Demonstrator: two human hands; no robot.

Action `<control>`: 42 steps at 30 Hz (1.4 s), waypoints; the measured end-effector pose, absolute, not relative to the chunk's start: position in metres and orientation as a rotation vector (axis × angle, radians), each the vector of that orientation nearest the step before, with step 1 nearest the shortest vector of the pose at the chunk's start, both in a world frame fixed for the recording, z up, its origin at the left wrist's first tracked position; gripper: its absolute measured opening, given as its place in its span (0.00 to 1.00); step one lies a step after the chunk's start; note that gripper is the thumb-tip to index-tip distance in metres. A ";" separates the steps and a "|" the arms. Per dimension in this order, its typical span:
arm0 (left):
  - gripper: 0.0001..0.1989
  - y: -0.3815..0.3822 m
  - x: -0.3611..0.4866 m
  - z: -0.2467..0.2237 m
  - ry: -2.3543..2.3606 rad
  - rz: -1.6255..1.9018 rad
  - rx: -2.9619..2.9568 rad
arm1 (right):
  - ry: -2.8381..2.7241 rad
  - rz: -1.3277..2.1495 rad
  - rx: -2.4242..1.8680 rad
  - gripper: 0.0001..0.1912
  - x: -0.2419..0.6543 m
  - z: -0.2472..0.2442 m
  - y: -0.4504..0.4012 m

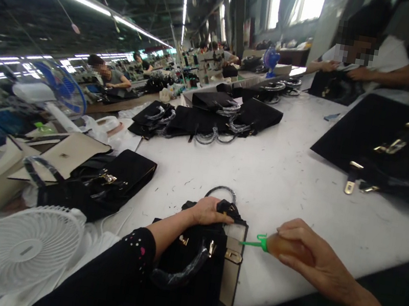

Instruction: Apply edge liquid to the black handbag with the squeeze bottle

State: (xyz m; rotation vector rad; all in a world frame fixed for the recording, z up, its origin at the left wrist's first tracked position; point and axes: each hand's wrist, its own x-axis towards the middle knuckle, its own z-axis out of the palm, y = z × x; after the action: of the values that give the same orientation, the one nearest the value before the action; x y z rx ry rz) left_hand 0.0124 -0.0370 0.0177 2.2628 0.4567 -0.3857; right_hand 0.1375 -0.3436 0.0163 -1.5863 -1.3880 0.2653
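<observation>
A black handbag point(189, 274) with plastic-wrapped handles and gold metal fittings lies at the front edge of the white table. My left hand point(208, 211) presses on its upper part, fingers together along the top of a beige strip point(230, 276) at the bag's right side. A gold clasp plate point(233, 256) sits across that strip. On the right, my right hand point(303, 249) is wrapped round an amber squeeze bottle point(278, 247). The bottle's thin green nozzle points left, its tip at the strip's right edge, just above the clasp plate.
A white fan point(24, 251) stands at the lower left, below black and beige bags point(68, 154). More black bags lie across the table's far part point(209, 120) and right side point(388, 146). Beyond, a person point(362, 59) handles a bag. Thread scraps dot the white tabletop point(289, 182).
</observation>
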 end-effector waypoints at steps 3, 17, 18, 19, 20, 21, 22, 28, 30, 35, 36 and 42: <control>0.19 -0.037 0.012 0.018 0.457 -0.390 2.258 | -1.349 0.211 -1.604 0.15 0.139 0.011 -0.344; 0.20 -0.038 0.012 0.020 0.459 -0.376 2.238 | -1.338 0.175 -1.619 0.15 0.143 0.012 -0.343; 0.19 -0.038 0.012 0.020 0.454 -0.375 2.233 | -1.337 0.183 -1.616 0.15 0.142 0.012 -0.345; 0.19 -0.039 0.012 0.020 0.448 -0.374 2.226 | -1.334 0.185 -1.613 0.15 0.141 0.012 -0.346; 0.19 -0.038 0.012 0.020 0.443 -0.374 2.218 | -1.331 0.183 -1.610 0.16 0.139 0.011 -0.347; 0.19 -0.038 0.012 0.019 0.437 -0.376 2.210 | -1.330 0.185 -1.608 0.16 0.137 0.011 -0.347; 0.18 -0.038 0.012 0.018 0.431 -0.380 2.203 | -1.334 0.194 -1.607 0.16 0.135 0.010 -0.348; 0.21 -0.033 0.014 0.014 0.416 -0.396 2.202 | -1.403 0.297 -1.572 0.17 0.125 0.010 -0.356; 0.21 -0.033 0.015 0.014 0.413 -0.397 2.204 | -1.373 0.271 -1.571 0.18 0.122 0.009 -0.357; 0.22 -0.034 0.015 0.014 0.401 -0.391 2.187 | -1.385 0.331 -1.552 0.15 0.118 0.008 -0.357; 0.22 -0.034 0.016 0.014 0.395 -0.389 2.181 | -1.389 0.343 -1.547 0.14 0.118 0.007 -0.357; 0.21 -0.033 0.016 0.012 0.355 -0.378 2.151 | -1.314 0.274 -1.582 0.17 0.117 0.000 -0.362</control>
State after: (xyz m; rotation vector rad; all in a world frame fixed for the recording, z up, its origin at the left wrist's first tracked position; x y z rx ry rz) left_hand 0.0157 -0.0326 0.0117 2.1506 0.3548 -0.3783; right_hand 0.1168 -0.3621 -0.0001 -1.5818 -1.3135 0.2737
